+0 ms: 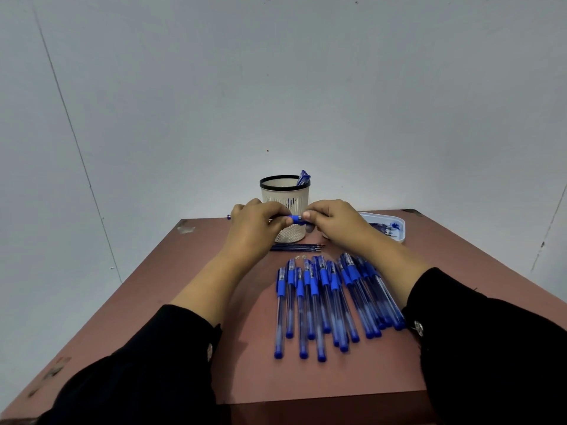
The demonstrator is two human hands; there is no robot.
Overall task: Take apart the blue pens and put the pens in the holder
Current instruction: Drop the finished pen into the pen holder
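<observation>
Blue pen in work: a pen (297,219) is being held at centre frame, the left hand (256,223) and right hand (333,220) both pinching it, seemingly pulling it apart.
Done: a few pens (303,177) are standing in the holder (285,207); refills (296,247) are lying before it, more in the tray (395,237) at right.
Left: many whole pens (331,299) are waiting in a row on the worktop (171,271).
Obstacles: hands are partly hiding the holder.

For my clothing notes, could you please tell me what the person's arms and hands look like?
Both arms wear long black sleeves pushed back from the wrists, leaving the forearms bare. The left sleeve shows a small pale button at the cuff; the right sleeve has a small shiny button. The left hand and right hand are bare: no gloves, rings or watch visible.
</observation>
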